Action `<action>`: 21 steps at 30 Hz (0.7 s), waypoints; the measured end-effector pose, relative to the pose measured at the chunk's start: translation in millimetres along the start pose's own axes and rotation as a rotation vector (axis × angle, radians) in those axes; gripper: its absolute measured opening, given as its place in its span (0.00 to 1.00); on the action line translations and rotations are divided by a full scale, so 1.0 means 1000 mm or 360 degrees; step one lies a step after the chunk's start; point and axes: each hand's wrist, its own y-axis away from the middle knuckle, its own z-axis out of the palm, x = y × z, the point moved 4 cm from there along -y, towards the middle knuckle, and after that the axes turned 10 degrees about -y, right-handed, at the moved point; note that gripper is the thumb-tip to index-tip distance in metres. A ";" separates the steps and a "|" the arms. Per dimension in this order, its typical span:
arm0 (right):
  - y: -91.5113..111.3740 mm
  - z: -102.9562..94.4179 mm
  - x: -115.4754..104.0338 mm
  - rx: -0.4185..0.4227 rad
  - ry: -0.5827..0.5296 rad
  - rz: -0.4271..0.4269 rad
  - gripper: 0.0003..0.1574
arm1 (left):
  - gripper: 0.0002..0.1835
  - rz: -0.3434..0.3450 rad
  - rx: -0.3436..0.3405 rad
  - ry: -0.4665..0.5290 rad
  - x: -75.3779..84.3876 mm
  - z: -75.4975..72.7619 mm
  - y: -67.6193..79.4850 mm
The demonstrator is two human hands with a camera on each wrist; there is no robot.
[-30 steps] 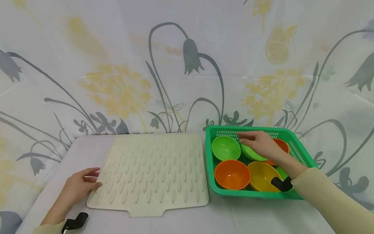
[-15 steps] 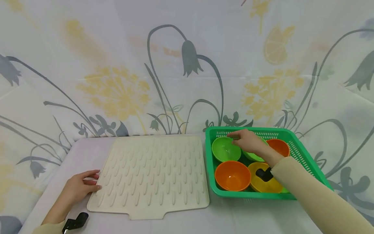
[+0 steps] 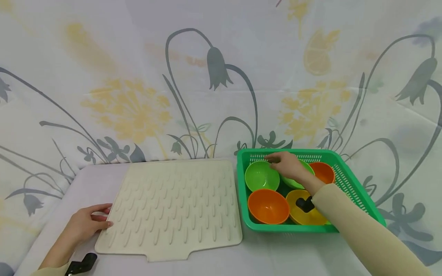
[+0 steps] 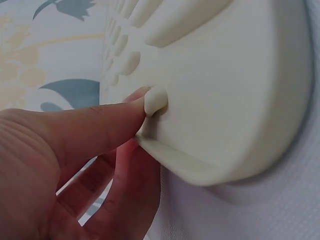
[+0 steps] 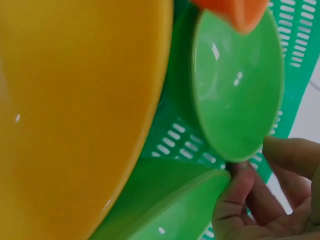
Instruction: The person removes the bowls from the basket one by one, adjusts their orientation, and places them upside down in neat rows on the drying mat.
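In the head view, my left hand (image 3: pixel 83 224) is at the left edge of a cream ridged drying board (image 3: pixel 169 207). The left wrist view shows the thumb on the board's top and the other fingers curled below its edge. My right hand (image 3: pixel 288 165) reaches into a green plastic basket (image 3: pixel 290 229). Its fingers pinch the rim of the back-left green bowl (image 3: pixel 262 176), also seen in the right wrist view as a green bowl (image 5: pixel 240 85). A second green bowl (image 3: pixel 291 183) sits just below that hand, partly hidden.
An orange bowl (image 3: pixel 268 207) and a yellow bowl (image 3: pixel 304 214) stand at the basket's front. Another orange bowl (image 3: pixel 323 172) lies at the back right. The right sleeve hides part of the basket. A patterned cloth (image 3: pixel 193 96) hangs behind the table.
My right hand has come left and closer to the back-left green bowl, to its rim. My left hand keeps its place on the board. The head view has swung slightly right.
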 end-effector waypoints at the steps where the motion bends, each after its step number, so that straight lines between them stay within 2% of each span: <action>1: -0.001 0.000 0.001 0.0000 -0.0022 0.0000 0.24 | 0.37 0.0005 -0.0002 0.0011 0.000 -0.001 0.001; 8: -0.003 0.001 0.003 0.0000 0.0030 -0.0064 0.18 | 0.36 0.0024 -0.0011 0.0111 0.001 -0.001 0.003; 12: -0.001 0.000 -0.001 0.0022 0.0084 -0.0119 0.16 | 0.36 -0.0004 -0.0009 0.0090 0.001 -0.002 0.002; 21: 0.002 -0.004 0.000 0.0059 0.0112 -0.0112 0.16 | 0.36 -0.0018 -0.0018 0.0110 -0.002 -0.001 0.002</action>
